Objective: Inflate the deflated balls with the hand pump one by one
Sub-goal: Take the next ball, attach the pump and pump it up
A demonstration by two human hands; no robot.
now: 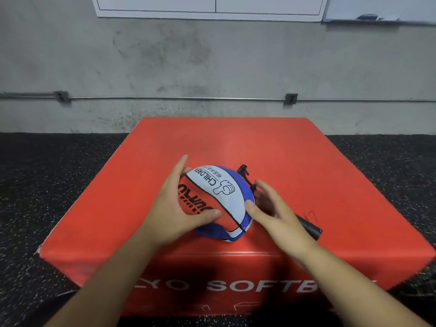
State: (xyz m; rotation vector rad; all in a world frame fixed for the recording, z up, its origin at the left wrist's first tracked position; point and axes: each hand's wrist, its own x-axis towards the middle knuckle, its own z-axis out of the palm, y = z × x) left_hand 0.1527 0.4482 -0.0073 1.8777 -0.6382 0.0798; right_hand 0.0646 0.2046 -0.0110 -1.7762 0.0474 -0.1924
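Note:
A deflated ball (227, 197) with red, white and blue panels and black print lies flattened on top of a red soft box (318, 166). My left hand (174, 208) grips its left side, fingers over the far edge and thumb pressed on the red panel near me. The thumb of my right hand (276, 214) touches the ball's right rim, and its fingers are stretched out straight. A black hand pump (309, 226) lies on the box behind and right of the ball. My right hand partly hides it. Its handle end (244, 171) sticks out beyond the ball.
The red box stands on black speckled rubber floor (47, 185) close to a grey concrete wall (212, 62). A metal conduit (165, 98) runs low along the wall. A thin wire loop (311, 215) lies by the pump's near end.

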